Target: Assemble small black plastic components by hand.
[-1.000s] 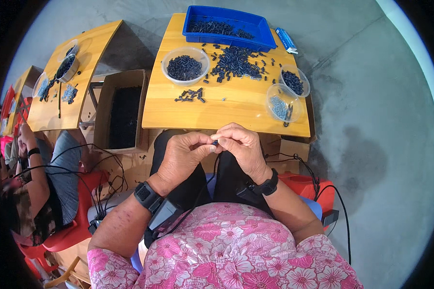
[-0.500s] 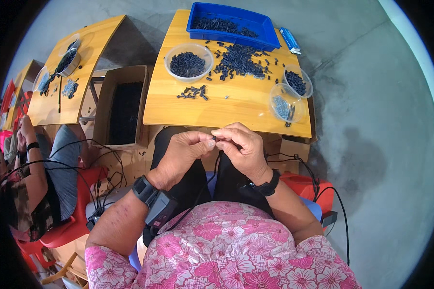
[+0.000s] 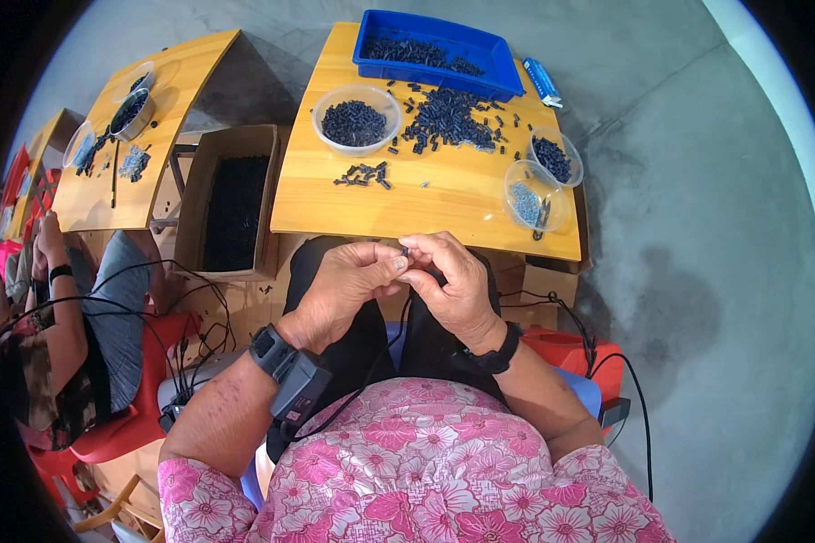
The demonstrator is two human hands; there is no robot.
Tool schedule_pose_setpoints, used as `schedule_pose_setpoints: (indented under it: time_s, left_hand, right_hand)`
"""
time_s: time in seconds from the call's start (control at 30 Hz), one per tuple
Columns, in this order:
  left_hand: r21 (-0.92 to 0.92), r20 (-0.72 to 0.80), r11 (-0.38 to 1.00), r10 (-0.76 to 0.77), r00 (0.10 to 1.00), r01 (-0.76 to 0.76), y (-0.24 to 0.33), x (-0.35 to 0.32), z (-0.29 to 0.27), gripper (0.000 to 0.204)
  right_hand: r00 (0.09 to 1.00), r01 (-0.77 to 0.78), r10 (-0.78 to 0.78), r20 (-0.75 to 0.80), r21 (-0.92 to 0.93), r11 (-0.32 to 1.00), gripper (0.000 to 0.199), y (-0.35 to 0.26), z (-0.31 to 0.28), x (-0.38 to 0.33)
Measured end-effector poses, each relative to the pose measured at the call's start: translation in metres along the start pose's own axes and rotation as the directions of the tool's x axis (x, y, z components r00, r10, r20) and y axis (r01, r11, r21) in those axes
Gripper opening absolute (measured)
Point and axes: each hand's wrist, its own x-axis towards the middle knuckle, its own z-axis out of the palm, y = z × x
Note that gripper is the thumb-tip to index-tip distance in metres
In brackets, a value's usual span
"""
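Above my lap, just off the table's near edge, my left hand (image 3: 349, 285) and my right hand (image 3: 453, 285) meet fingertip to fingertip. Between them they pinch a small black plastic part (image 3: 405, 253), mostly covered by the fingers. On the yellow wooden table (image 3: 335, 204) beyond, a clear round tub (image 3: 324, 132) holds many similar black parts. A loose heap of black parts (image 3: 448, 118) lies to its right, and a small group (image 3: 362, 175) lies nearer me. At the right, one clear tub (image 3: 561, 145) contains black parts and another (image 3: 516, 215) small silvery pieces.
A blue tray (image 3: 435, 77) with black parts stands at the table's far side, beside a small blue-and-white box (image 3: 541, 80). An open cardboard box (image 3: 264, 244) is left of the table. Cables (image 3: 638, 398) hang by my seat. Another person's arm (image 3: 63, 308) shows at far left.
Both hands stay together in front of me. The fingers have shifted slightly around the small black part, with the right fingertips a little higher.
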Motion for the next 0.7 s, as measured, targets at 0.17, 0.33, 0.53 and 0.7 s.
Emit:
schedule_pose_setpoints:
  time_s: [0.17, 0.33, 0.53, 0.7]
  left_hand:
    - [0.028, -0.026, 1.0, 0.0, 1.0, 0.001, 0.0, -0.002, 0.003, 0.012]
    - [0.099, 0.009, 0.977, 0.19, 0.982, -0.19, -0.001, 0.0, 0.007, 0.028]
    - [0.413, 0.167, 0.822, 0.355, 0.92, -0.392, 0.007, -0.007, 0.01, 0.053]
    - [0.587, 0.2, 0.66, 0.444, 0.874, -0.469, 0.011, -0.01, 0.014, 0.058]
  right_hand:
    - [1.0, 0.007, -0.006, 0.026, -0.03, 1.0, 0.035, -0.002, -0.003, -0.001]
    - [0.998, 0.058, -0.058, 0.0, -0.058, 0.997, 0.034, -0.002, -0.005, 0.0]
    - [0.998, 0.025, -0.024, 0.054, -0.014, 1.0, 0.028, -0.004, -0.008, -0.003]
    - [0.999, -0.008, 0.006, 0.05, 0.042, 0.999, 0.027, -0.005, -0.007, -0.005]
